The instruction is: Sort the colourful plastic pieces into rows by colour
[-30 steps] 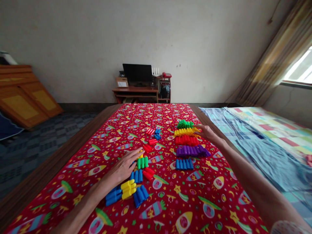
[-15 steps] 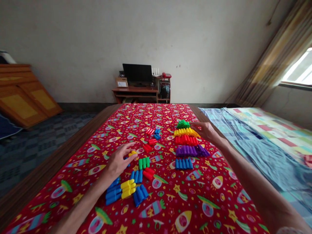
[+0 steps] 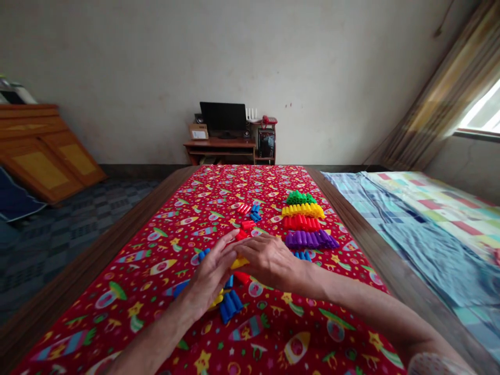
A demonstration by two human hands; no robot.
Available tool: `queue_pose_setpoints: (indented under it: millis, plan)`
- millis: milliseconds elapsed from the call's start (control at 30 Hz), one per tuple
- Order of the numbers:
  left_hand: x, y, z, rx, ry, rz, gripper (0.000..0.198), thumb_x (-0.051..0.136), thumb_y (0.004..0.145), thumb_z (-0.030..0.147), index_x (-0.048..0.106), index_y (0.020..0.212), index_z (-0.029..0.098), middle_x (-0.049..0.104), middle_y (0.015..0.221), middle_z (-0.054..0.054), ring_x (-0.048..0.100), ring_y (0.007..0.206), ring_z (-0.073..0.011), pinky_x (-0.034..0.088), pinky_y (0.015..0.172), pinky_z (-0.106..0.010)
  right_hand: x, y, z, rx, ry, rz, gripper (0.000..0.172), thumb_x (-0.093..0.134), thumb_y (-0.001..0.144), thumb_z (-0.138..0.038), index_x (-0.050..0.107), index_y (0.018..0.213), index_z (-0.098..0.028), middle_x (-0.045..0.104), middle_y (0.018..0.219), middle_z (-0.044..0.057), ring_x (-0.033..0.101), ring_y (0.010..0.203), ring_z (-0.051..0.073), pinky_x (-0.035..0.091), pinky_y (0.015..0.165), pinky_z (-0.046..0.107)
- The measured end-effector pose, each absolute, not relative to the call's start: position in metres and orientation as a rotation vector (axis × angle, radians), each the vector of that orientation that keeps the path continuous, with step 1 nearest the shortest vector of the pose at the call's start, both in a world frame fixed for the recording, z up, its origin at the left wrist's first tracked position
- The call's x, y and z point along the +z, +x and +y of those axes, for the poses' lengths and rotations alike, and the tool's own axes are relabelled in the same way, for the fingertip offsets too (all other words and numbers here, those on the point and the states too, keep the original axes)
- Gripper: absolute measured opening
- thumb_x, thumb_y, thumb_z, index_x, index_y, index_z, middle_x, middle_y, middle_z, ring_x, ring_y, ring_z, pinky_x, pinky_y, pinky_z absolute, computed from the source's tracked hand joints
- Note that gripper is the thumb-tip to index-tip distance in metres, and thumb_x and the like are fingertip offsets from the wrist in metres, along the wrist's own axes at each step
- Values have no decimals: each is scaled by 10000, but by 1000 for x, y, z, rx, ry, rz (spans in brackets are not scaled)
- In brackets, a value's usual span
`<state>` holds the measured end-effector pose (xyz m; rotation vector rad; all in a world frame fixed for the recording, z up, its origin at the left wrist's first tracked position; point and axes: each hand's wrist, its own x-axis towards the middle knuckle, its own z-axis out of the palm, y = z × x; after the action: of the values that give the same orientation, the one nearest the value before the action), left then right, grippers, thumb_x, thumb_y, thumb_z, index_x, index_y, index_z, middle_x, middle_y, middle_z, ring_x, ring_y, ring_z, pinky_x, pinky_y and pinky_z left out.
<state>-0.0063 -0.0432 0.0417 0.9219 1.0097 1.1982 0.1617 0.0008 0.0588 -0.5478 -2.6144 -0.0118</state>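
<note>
Yellow block [image 3: 239, 263] wedged between touching fingers [image 3: 228, 245].

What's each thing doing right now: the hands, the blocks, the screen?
left hand, fingers stretched out, touching the yellow block
right hand, meeting the left hand over that block
yellow block, between both hands, mostly hidden
purple row, lined up, untouched
blue row, partly hidden behind the right hand
loose blue blocks, lying unsorted near the left wrist
monitor, screen dark

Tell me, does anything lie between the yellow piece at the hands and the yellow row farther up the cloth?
Yes. The yellow piece shows between the left hand and right hand. Toward the yellow row lie the right hand's fingers, then the purple row and red row.
</note>
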Motion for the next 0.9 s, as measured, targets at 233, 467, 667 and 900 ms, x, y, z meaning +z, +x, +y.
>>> queue_pose_setpoints:
  millis: [233, 467, 667, 900]
  plan:
    - [27, -13, -27, 1048, 1112, 1041, 666, 853, 602, 459, 656, 1164, 161, 762, 893, -59, 714, 825, -212, 557, 708, -243, 63, 187, 8, 208, -522, -2643, 373, 509, 918, -108, 533, 1278, -199, 682, 1069, 88, 633, 953, 163, 492, 791, 273]
    - [31, -10, -29, 1221, 839, 1036, 449, 888, 567, 397, 695, 898, 162, 742, 839, -21, 694, 755, -146, 553, 719, -206, 54, 180, 1, 115, -550, -2409, 496, 528, 952, -284, 356, 1392, -130, 639, 1172, 166, 620, 1049, 225, 531, 852, 358]
    - [30, -4, -35, 1235, 865, 962, 384, 866, 620, 387, 659, 853, 164, 721, 801, -20, 692, 798, -163, 548, 753, -229, 55, 169, -2, -284, -610, -2478, 306, 492, 957, -223, 484, 1237, -101, 589, 1232, 201, 561, 1121, 269, 519, 892, 419]
    - [31, 0, -39, 1233, 1018, 1067, 403, 820, 647, 448, 645, 885, 174, 701, 853, -38, 678, 840, -194, 539, 736, -263, 70, 176, 16, -154, -540, -2629, 200, 516, 947, -219, 594, 1093, -108, 670, 1038, 138, 610, 937, 209, 513, 816, 351]
